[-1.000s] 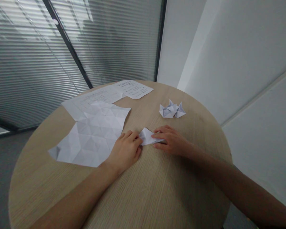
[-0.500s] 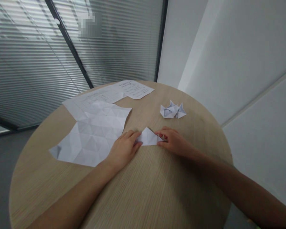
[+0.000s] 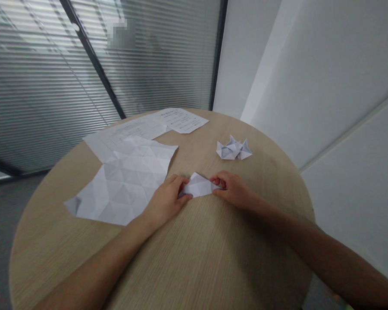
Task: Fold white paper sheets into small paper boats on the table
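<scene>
Between my hands, low over the table, is a small folded piece of white paper (image 3: 198,186) with a peak on its far side. My left hand (image 3: 168,196) grips its left end, thumb in front and fingers curled behind. The right end is pinched by my right hand (image 3: 234,189), also thumb in front. Both ends of the folded paper are partly hidden by my fingers. Left of my left hand lies a large creased sheet of paper (image 3: 126,183), spread out with many triangular fold lines. A folded paper shape (image 3: 234,148) with several points sits beyond my right hand.
The round wooden table (image 3: 187,258) carries everything. Printed sheets (image 3: 181,120) lie at its far edge, partly under the creased sheet. Beyond stands a glass partition with blinds (image 3: 168,64); a white wall (image 3: 342,86) rises on the right.
The folded paper has tilted, and its peak has shifted slightly left. My left fingers have curled in more around its left end. My right hand has barely moved.
</scene>
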Motion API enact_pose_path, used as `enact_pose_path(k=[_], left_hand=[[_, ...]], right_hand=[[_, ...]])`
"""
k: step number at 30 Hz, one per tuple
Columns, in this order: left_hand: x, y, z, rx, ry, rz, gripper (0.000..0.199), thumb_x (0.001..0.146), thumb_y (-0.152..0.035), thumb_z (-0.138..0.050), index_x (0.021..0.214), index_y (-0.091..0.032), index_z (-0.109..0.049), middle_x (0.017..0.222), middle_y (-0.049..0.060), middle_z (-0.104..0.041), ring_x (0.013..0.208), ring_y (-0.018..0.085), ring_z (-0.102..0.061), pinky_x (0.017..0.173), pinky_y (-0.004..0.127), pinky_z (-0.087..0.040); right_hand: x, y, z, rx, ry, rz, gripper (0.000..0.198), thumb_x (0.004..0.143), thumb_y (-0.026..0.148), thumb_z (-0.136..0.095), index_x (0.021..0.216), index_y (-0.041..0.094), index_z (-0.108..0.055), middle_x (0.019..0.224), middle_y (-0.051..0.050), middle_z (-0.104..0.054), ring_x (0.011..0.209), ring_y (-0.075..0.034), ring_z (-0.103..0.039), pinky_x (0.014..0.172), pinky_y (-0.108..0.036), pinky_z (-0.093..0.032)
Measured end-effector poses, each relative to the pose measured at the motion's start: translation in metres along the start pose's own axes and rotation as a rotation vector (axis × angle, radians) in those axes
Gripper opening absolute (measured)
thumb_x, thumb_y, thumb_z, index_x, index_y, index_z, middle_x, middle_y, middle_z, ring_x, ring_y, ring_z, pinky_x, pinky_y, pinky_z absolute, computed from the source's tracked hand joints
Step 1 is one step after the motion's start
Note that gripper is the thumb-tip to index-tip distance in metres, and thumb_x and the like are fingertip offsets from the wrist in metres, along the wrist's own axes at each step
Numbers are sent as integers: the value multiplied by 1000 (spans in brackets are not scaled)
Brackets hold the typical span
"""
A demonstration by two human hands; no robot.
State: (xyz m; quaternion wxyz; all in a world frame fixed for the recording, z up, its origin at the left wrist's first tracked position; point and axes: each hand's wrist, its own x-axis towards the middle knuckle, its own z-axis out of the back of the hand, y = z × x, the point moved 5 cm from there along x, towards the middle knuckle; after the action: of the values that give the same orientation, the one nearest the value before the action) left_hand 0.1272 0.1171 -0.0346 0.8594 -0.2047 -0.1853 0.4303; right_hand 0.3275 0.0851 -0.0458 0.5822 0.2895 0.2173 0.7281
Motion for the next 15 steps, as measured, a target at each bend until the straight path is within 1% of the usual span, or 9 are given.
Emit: enact_pose_path(k=[2,4,5,7,10,12,14,15], left_hand=[[0,-1,0,3,10,-10,20,80,-20,-64,100,-18,-61,96,5,-59,88,21,-61,80,36,-51],[-1,-5,2,10,-1,-50,14,80,-15,-61,93,-18,-63,93,5,-59,88,21,-61,79,35,-51],[-2,-8,3,20,-7,-86,14,79,-11,-58,90,-18,-64,93,5,-60,89,21,-61,79,35,-51],[-5,-15,4,66,-5,-183,21,78,-5,-53,88,-19,-66,95,6,-63,93,22,-61,83,36,-51],[-10,-25,7,168,37,-285,29,75,-5,-53,93,-19,-70,99,7,-66,98,25,-61,90,41,-50],[-12,-27,8,190,77,-305,28,76,-9,-55,96,-20,-72,101,8,-67,99,26,-61,91,43,-50],[-12,-26,9,171,88,-302,19,83,-16,-56,93,-21,-72,100,7,-66,99,25,-61,91,42,-50],[-11,-24,8,165,80,-291,15,86,-21,-57,90,-21,-72,99,6,-66,98,25,-61,90,42,-51]], right_hand=[[0,2,1,-4,-19,16,26,72,9,-67,97,14,-65,81,-1,-60,69,-13,-51,67,-26,-39],[0,6,0,-18,-7,77,16,74,8,-65,88,14,-65,77,-1,-59,68,-13,-52,66,-26,-39],[0,9,0,-26,12,119,11,76,7,-63,84,14,-65,76,-1,-60,69,-13,-53,67,-26,-40],[-2,14,0,-57,62,206,15,78,4,-58,78,16,-67,78,-3,-63,74,-15,-57,72,-27,-42],[-6,20,3,-118,110,278,22,74,1,-57,80,17,-71,85,-5,-68,86,-19,-62,81,-31,-44],[-8,23,4,-128,134,278,18,75,5,-61,80,18,-72,86,-5,-68,86,-19,-62,82,-32,-45],[-9,24,5,-117,137,235,10,80,13,-64,75,17,-71,84,-5,-67,80,-18,-61,78,-31,-45],[-8,23,4,-114,129,207,10,82,17,-65,73,17,-70,84,-5,-66,77,-17,-60,76,-31,-45]])
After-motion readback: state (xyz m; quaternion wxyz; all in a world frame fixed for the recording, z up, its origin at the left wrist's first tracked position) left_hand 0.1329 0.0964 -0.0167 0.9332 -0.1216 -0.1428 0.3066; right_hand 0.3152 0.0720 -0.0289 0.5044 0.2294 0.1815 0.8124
